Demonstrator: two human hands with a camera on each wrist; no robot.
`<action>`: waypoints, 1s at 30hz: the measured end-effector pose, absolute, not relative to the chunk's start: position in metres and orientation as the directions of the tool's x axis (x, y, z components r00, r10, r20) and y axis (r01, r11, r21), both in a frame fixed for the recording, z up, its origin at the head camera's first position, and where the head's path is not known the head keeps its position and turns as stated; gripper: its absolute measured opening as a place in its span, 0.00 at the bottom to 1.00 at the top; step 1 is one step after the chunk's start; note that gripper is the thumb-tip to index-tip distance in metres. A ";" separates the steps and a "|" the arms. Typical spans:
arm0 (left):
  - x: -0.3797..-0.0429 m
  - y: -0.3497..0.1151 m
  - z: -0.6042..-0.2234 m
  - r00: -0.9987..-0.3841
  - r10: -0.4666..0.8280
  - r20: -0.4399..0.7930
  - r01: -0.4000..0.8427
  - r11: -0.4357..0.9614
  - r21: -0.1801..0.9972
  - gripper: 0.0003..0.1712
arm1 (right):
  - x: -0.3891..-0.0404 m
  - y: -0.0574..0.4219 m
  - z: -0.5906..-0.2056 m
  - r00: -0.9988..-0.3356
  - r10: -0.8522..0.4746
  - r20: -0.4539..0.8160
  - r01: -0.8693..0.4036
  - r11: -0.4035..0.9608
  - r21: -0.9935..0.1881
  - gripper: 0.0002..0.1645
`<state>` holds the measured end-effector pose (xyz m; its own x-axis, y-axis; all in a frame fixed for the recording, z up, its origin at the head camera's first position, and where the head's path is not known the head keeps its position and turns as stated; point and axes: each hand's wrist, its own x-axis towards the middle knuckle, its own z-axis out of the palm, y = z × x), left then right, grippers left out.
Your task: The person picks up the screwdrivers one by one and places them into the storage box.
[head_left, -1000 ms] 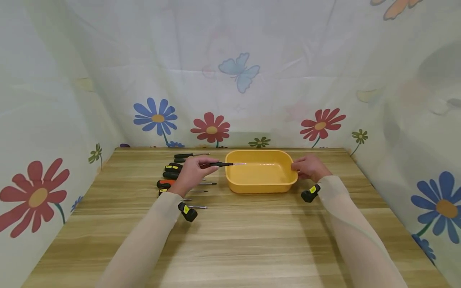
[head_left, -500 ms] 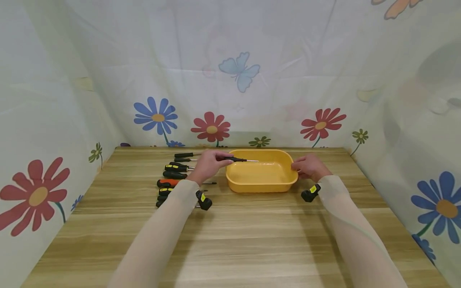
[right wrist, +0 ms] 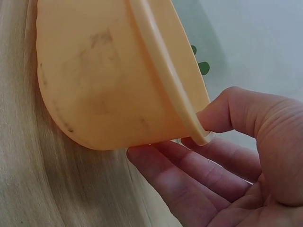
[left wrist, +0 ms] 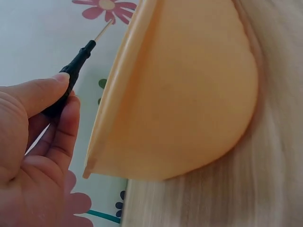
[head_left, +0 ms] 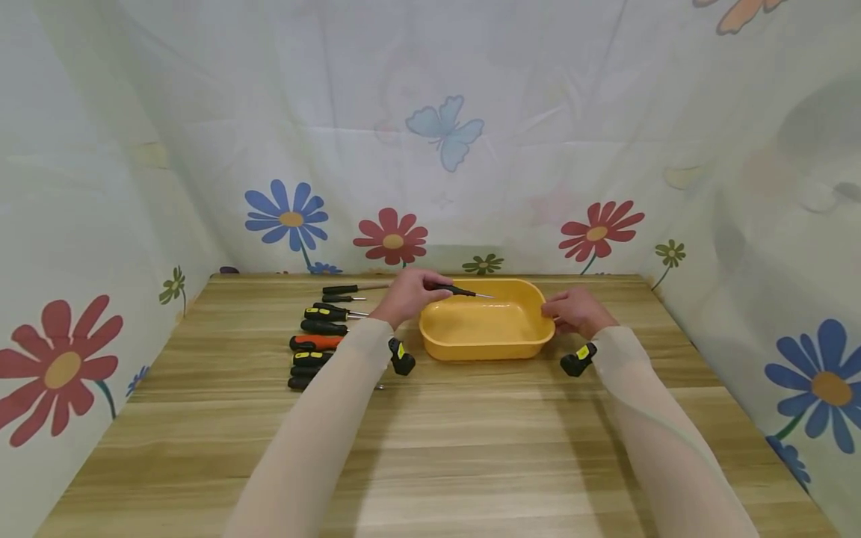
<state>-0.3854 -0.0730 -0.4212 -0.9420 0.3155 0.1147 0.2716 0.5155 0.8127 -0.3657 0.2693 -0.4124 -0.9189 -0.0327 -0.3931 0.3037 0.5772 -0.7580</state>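
Observation:
My left hand (head_left: 410, 296) pinches a small black-handled screwdriver (head_left: 459, 290) between thumb and fingers, over the left part of the yellow plastic basin (head_left: 487, 351). Its thin metal shaft points right, across the inside of the basin. In the left wrist view, the thumb presses the screwdriver's dark handle (left wrist: 72, 71) beside the basin's outer wall (left wrist: 189, 94). At the basin's right end my right hand (head_left: 578, 312) grips the rim, thumb over the edge and fingers underneath on the outer wall (right wrist: 99, 94). No tools show inside the basin.
Left of the basin lies a column of several screwdrivers, among them an orange-and-black one (head_left: 316, 342) and a yellow-and-black one (head_left: 326, 312). My left sleeve (head_left: 323, 418) hides some of their shafts. A flowered curtain (head_left: 444, 187) stands behind the wooden table (head_left: 464, 448).
My left hand has carried the screwdriver rightward from beside the basin to over its left part. The right hand has stayed on the rim.

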 end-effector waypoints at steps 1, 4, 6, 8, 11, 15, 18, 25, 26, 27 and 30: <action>-0.387 -0.071 -0.421 -0.942 0.316 0.113 0.273 0.523 0.807 0.15 | -0.366 0.269 -0.412 -0.919 -0.032 -0.393 0.305 0.575 -0.759 0.26; -0.391 -0.064 -0.420 -0.938 0.327 0.115 0.284 0.534 0.797 0.14 | -0.367 0.270 -0.413 -0.919 -0.028 -0.392 0.306 0.575 -0.759 0.27; -0.393 -0.060 -0.419 -0.935 0.336 0.115 0.291 0.536 0.792 0.14 | -0.367 0.270 -0.415 -0.920 -0.022 -0.392 0.309 0.576 -0.757 0.26; -0.396 -0.057 -0.419 -0.934 0.338 0.112 0.291 0.544 0.787 0.13 | -0.367 0.270 -0.415 -0.921 -0.017 -0.389 0.308 0.579 -0.755 0.26; -0.398 -0.052 -0.418 -0.937 0.336 0.095 0.281 0.562 0.778 0.13 | -0.366 0.270 -0.415 -0.922 -0.017 -0.386 0.306 0.577 -0.757 0.26; -0.399 -0.047 -0.418 -0.943 0.328 0.059 0.248 0.574 0.780 0.13 | -0.364 0.269 -0.413 -0.922 -0.017 -0.387 0.308 0.575 -0.758 0.27; -0.402 -0.044 -0.420 -0.946 0.322 0.037 0.229 0.583 0.780 0.12 | -0.364 0.269 -0.414 -0.923 -0.014 -0.386 0.308 0.575 -0.758 0.26; -0.407 -0.040 -0.426 -0.946 0.322 0.039 0.251 0.650 0.718 0.14 | -0.367 0.269 -0.418 -0.925 -0.017 -0.380 0.303 0.569 -0.764 0.26; -0.407 -0.039 -0.426 -0.947 0.320 0.037 0.251 0.660 0.709 0.14 | -0.367 0.268 -0.418 -0.925 -0.016 -0.379 0.303 0.569 -0.765 0.26; -0.407 -0.038 -0.425 -0.947 0.319 0.032 0.248 0.666 0.703 0.14 | -0.367 0.268 -0.418 -0.926 -0.016 -0.377 0.302 0.568 -0.765 0.26; -0.406 -0.037 -0.423 -0.947 0.321 0.021 0.251 0.696 0.673 0.14 | -0.367 0.269 -0.419 -0.926 -0.018 -0.376 0.301 0.567 -0.767 0.26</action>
<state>-0.4058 -0.0368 -0.4233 -0.9468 0.3211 0.0208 0.2507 0.6957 0.6732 -0.3668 0.2686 -0.4186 -0.9263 -0.0178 -0.3764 0.3006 0.5674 -0.7666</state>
